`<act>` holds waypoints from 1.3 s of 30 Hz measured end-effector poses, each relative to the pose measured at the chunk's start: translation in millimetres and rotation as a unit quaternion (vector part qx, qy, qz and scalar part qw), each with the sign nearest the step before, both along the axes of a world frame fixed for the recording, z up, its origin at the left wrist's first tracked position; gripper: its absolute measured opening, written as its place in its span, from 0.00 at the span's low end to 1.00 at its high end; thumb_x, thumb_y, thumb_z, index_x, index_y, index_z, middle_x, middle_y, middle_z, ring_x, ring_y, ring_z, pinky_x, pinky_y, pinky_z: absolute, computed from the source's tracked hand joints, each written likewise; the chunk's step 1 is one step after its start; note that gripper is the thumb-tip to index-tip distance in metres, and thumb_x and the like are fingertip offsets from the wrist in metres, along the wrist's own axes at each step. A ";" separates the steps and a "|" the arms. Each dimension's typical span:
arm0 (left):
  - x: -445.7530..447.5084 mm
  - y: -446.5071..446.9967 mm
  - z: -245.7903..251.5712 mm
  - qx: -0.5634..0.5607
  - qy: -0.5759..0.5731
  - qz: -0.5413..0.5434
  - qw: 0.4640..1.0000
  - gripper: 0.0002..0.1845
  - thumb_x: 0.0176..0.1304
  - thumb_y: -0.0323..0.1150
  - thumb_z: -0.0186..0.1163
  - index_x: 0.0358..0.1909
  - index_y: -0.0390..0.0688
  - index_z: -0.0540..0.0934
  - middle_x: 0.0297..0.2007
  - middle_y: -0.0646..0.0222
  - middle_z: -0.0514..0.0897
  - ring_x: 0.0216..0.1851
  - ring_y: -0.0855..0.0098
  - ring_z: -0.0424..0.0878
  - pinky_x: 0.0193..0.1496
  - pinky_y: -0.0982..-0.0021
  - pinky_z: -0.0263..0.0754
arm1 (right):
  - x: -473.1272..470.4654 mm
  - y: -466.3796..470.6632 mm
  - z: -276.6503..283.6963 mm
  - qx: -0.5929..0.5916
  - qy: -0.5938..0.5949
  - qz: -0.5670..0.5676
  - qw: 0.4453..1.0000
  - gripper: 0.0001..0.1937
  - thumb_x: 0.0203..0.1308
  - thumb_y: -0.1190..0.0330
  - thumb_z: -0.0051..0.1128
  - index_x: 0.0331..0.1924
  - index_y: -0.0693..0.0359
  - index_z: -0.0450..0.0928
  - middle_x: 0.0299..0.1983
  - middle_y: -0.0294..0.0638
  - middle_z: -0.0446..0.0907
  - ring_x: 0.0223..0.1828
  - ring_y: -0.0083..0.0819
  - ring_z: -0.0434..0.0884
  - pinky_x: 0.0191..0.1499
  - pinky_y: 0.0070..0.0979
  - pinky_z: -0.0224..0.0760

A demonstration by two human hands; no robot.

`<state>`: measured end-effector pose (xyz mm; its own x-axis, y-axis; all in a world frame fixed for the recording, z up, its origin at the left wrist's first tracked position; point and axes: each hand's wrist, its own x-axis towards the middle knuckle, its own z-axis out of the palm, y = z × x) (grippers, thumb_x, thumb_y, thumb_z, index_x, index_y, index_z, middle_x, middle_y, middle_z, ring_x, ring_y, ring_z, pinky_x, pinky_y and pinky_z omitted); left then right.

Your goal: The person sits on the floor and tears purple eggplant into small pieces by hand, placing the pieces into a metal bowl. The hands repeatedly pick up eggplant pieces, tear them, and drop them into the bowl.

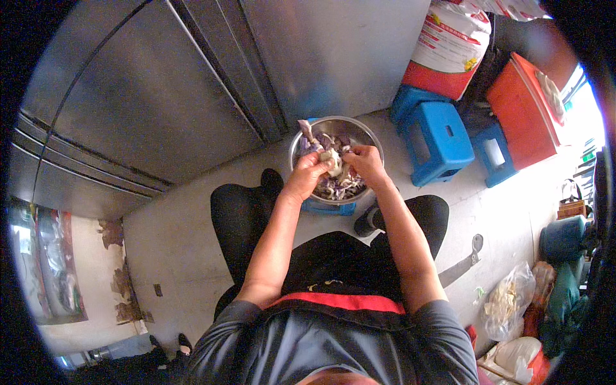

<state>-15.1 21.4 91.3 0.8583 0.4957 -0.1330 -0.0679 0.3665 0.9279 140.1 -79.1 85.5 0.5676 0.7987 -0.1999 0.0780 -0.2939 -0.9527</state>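
Observation:
A round stainless steel bowl (pixel 294 181) stands between my knees on a low blue plastic stool (pixel 329 209). Torn pale and purplish food pieces (pixel 339 187) fill much of it; whether they are meat or mushroom I cannot tell. My left hand (pixel 306 176) holds a larger whitish lump (pixel 332 160) over the bowl, thumb on top. Pinched fingers of my right hand (pixel 366 164) meet the lump's right side; what lies between their tips is hidden. A longer purplish piece (pixel 305 131) sticks up past the bowl's far left rim.
Steel cabinet fronts (pixel 144 96) rise ahead and left. Right of the bowl are a blue stool (pixel 440 134), a printed sack (pixel 447 48) and a red box (pixel 524 115). Plastic bags (pixel 510 303) lie at lower right. Another person's shoes (pixel 184 344) show at lower left.

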 end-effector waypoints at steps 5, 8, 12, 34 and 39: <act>-3.1 4.3 8.8 0.066 0.033 0.033 0.997 0.14 0.58 0.27 0.56 0.46 0.39 0.77 0.36 0.74 0.81 0.36 0.80 0.76 0.39 0.77 0.69 | -2.6 -0.9 7.1 0.094 0.193 0.032 0.976 0.08 0.49 0.72 0.56 0.32 0.69 0.79 0.21 0.37 0.77 0.21 0.21 0.75 0.26 0.19 0.69; 2.8 -0.1 -2.8 0.201 0.074 0.067 0.975 0.13 0.56 0.26 0.56 0.45 0.39 0.78 0.36 0.72 0.81 0.36 0.80 0.76 0.40 0.78 0.70 | -8.3 0.4 8.9 0.065 0.066 0.101 0.991 0.09 0.48 0.73 0.57 0.33 0.69 0.79 0.22 0.36 0.78 0.22 0.21 0.76 0.27 0.19 0.70; 5.0 -6.1 0.8 0.127 0.066 0.066 0.988 0.14 0.56 0.24 0.55 0.46 0.39 0.78 0.37 0.71 0.81 0.37 0.80 0.76 0.43 0.77 0.70 | -6.0 5.2 -0.9 -0.001 -0.031 0.039 0.999 0.09 0.50 0.71 0.57 0.32 0.69 0.79 0.23 0.36 0.78 0.22 0.20 0.75 0.26 0.19 0.70; 7.5 -3.1 -5.6 0.190 0.037 0.052 0.980 0.18 0.60 0.22 0.51 0.53 0.39 0.75 0.43 0.72 0.80 0.43 0.81 0.75 0.47 0.79 0.70 | 0.0 1.6 -3.1 0.087 0.208 0.072 0.971 0.14 0.49 0.70 0.61 0.41 0.66 0.79 0.29 0.38 0.80 0.26 0.22 0.77 0.26 0.19 0.70; 8.6 -5.4 -11.0 0.261 0.074 0.096 0.958 0.14 0.58 0.23 0.53 0.45 0.38 0.79 0.37 0.71 0.81 0.34 0.81 0.77 0.39 0.80 0.71 | 0.0 9.3 -25.2 -0.020 -0.062 -0.007 0.998 0.11 0.48 0.69 0.61 0.33 0.69 0.80 0.22 0.36 0.79 0.24 0.22 0.76 0.28 0.19 0.68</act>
<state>-6.5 16.0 80.3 0.7351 0.6750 0.0631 0.0583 -0.1557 0.9861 140.1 -69.8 60.3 0.6018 0.7826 -0.1594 0.1902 -0.3342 -0.9231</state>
